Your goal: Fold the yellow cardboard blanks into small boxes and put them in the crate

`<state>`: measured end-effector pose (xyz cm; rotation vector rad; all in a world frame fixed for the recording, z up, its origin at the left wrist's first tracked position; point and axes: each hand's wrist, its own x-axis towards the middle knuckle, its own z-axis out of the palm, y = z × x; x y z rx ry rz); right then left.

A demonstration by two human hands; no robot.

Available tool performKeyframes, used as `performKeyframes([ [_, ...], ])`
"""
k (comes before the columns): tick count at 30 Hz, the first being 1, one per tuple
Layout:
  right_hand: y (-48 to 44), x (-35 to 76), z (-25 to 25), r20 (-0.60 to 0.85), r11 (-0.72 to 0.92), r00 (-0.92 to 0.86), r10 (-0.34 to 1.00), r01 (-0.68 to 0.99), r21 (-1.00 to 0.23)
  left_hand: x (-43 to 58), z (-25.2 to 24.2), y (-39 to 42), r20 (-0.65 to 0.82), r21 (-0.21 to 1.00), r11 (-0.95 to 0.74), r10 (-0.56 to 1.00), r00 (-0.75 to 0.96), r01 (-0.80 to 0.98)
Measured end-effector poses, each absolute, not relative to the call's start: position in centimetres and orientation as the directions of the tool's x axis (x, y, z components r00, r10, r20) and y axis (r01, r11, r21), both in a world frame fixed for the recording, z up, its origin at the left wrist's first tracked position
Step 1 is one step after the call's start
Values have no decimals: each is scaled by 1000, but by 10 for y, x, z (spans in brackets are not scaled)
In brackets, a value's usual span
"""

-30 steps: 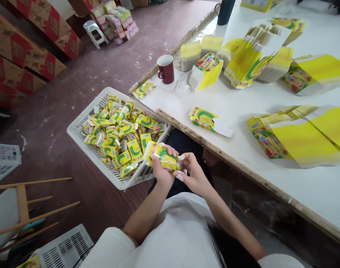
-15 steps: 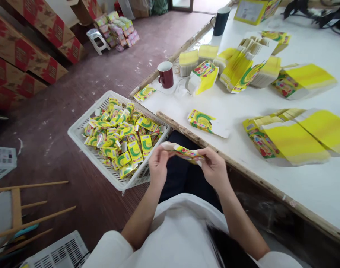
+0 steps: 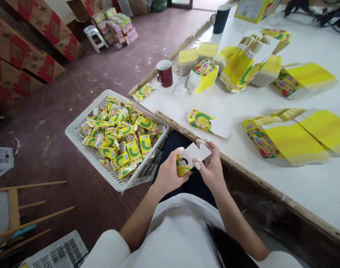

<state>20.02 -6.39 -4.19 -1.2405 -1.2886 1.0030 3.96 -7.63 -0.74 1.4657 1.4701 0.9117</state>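
Note:
Over my lap I hold a small yellow-and-green cardboard box (image 3: 183,168) between both hands. My left hand (image 3: 170,172) is closed around its printed body. My right hand (image 3: 213,167) pinches the white flap end (image 3: 196,152), thumb in front and fingers behind. A dark curved opening or mark shows on the white part; what lies inside cannot be made out. Left of my hands, a white plastic basket (image 3: 93,162) is heaped with similar small boxes (image 3: 134,152). On the table, a flat carton (image 3: 200,120) lies just beyond my right hand.
The white table (image 3: 298,193) has a wooden edge close to my right arm. Stacks of flat yellow cartons (image 3: 298,137) lie on it, with a red mug (image 3: 165,73) and a dark mug (image 3: 221,19). A wooden-legged stool (image 3: 15,208) lies on the floor at left.
The box has turned from edge-on to showing its white flaps. My left hand has shifted right to wrap its body, and my right hand has turned upward at the flap end.

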Motion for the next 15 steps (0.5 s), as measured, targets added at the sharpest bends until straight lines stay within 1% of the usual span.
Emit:
performKeyframes([
  [2,-62,198,-48,-60,-64,-96,994,-41,-997,43,-10,-78,-43,923,6,995,88,384],
  [3,-61,196,-49,-117,-134,-167,979,-92,-987,44,-10,-78,-24,921,-23,993,116,388],
  [4,-60,195,-50,-147,-176,-210,967,-128,-976,44,-11,-77,-1,920,-52,991,135,389],
  [5,-60,194,-50,-148,-184,-223,963,-149,-972,44,-11,-77,19,919,-73,990,142,388],
  [6,-59,194,-49,-125,-160,-216,968,-153,-975,43,-12,-76,31,917,-84,990,139,389],
  [8,-60,194,-47,-23,-46,-218,976,-98,-994,41,-15,-74,14,916,-63,992,124,396],
  [10,-63,195,-45,82,85,-286,955,-3,-996,39,-19,-73,-34,925,-7,994,101,379],
  [12,-66,196,-43,157,195,-348,924,77,-978,40,-23,-72,-55,943,36,997,49,332],
  [13,-67,197,-43,186,235,-349,919,104,-966,40,-25,-72,-48,946,40,999,16,320],
  [15,-67,200,-45,239,286,-284,928,135,-949,41,-26,-72,-7,934,21,999,-40,358],
])
